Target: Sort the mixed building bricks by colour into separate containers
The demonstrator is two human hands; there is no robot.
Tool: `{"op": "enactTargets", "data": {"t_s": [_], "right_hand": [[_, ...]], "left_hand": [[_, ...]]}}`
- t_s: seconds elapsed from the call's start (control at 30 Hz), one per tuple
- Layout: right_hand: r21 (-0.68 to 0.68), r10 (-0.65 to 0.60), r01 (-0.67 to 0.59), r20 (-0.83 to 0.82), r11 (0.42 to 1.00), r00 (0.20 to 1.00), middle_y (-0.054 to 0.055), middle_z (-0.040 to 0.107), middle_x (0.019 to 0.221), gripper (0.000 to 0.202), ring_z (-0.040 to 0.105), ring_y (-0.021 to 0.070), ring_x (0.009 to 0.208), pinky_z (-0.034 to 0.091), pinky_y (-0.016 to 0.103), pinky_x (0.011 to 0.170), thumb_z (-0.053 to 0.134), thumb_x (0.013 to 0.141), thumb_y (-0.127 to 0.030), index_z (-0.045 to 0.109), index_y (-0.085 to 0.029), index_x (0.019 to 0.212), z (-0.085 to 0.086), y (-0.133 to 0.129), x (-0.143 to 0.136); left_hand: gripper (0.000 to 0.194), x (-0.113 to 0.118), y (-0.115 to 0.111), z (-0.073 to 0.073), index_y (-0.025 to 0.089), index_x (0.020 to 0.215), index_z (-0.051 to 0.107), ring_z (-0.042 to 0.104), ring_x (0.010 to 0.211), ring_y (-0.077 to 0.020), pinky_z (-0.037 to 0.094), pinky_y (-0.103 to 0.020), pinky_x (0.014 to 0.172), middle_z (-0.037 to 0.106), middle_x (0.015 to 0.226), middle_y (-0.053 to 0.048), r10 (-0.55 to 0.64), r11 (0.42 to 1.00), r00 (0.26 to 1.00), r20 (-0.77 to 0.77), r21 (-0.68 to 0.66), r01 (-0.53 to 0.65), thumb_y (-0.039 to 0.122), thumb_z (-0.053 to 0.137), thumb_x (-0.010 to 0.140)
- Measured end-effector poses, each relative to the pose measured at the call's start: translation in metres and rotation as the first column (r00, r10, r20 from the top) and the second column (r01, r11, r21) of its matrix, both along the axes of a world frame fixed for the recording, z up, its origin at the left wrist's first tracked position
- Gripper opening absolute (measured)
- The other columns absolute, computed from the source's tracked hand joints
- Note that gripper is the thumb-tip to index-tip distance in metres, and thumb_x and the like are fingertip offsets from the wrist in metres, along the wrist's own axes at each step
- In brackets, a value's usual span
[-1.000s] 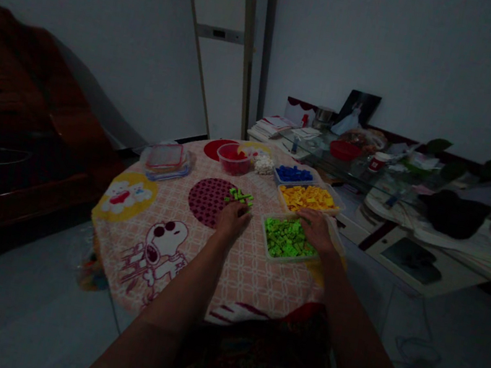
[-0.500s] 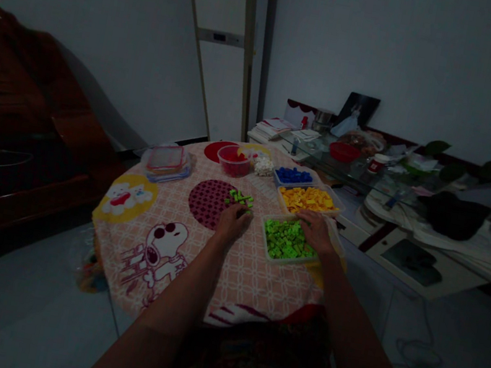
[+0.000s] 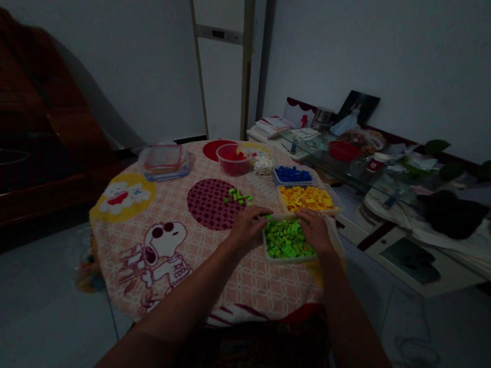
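Observation:
A clear tray of green blocks (image 3: 287,240) stands on the cloth-covered round table. At its left rim is my left hand (image 3: 250,225), fingers bent and reaching toward the tray; a small green piece seems to be at its fingertips, too dim to be sure. My right hand (image 3: 317,230) rests over the tray's upper right corner, its fingertips at the green blocks; whether it pinches one is unclear. A small group of green pieces (image 3: 238,196) lies on the dark red circle to the left. Behind the green tray is a tray of yellow pieces (image 3: 307,199).
Further back are a tray of blue pieces (image 3: 293,175), a heap of white pieces (image 3: 262,163) and a pink bowl (image 3: 233,160). Stacked lidded containers (image 3: 165,161) sit at the table's left. A cluttered glass-topped cabinet (image 3: 355,171) runs behind on the right.
My left hand has moved right, from beside the small green group to the left rim of the green tray. My right hand has hardly moved.

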State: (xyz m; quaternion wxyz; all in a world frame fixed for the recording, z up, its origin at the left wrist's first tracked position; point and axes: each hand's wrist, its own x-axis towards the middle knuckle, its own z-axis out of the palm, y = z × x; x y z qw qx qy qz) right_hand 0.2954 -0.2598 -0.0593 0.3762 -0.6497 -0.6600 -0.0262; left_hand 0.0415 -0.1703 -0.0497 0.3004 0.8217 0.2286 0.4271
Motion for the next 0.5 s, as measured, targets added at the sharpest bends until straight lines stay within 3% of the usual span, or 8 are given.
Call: {"op": "enactTargets", "data": {"t_s": [0.23,0.37,0.5], "right_hand": [[-0.011,-0.003,0.003,-0.002,1.000,1.000,0.008,0.077,0.119,0.032,0.068,0.0272,0.115,0.047,0.048,0.107,0.057,0.086,-0.016,0.080,-0.024,0.107,0.001,0.000,-0.001],[-0.023,-0.006,0.006,-0.001,1.000,1.000,0.009,0.077,0.119,0.033,0.067,0.0268,0.116,0.047,0.048,0.108,0.058,0.085,-0.014,0.080,-0.024,0.107,0.002,0.000,-0.002],[-0.017,-0.012,0.012,-0.011,1.000,1.000,0.008,0.077,0.118,0.033,0.067,0.0273,0.115,0.048,0.049,0.107,0.058,0.085,-0.014,0.080,-0.026,0.107,0.001,0.000,-0.002]], "left_hand": [[0.025,0.003,-0.005,-0.003,0.021,0.109,0.075,0.066,0.106,-0.0227,0.051,-0.039,0.099,0.075,0.110,-0.008,0.017,0.999,1.000,0.010,0.046,-0.018,0.031,0.059,0.094],[0.026,-0.003,0.006,-0.009,0.020,0.109,0.075,0.065,0.109,-0.0236,0.049,-0.039,0.101,0.074,0.112,-0.009,0.160,0.987,0.985,-0.058,-0.002,-0.161,0.026,0.055,0.092],[0.031,-0.013,0.028,-0.017,0.019,0.111,0.073,0.065,0.109,-0.0264,0.049,-0.042,0.101,0.073,0.112,-0.011,0.344,0.934,0.928,-0.144,-0.050,-0.354,0.017,0.057,0.084]]}}
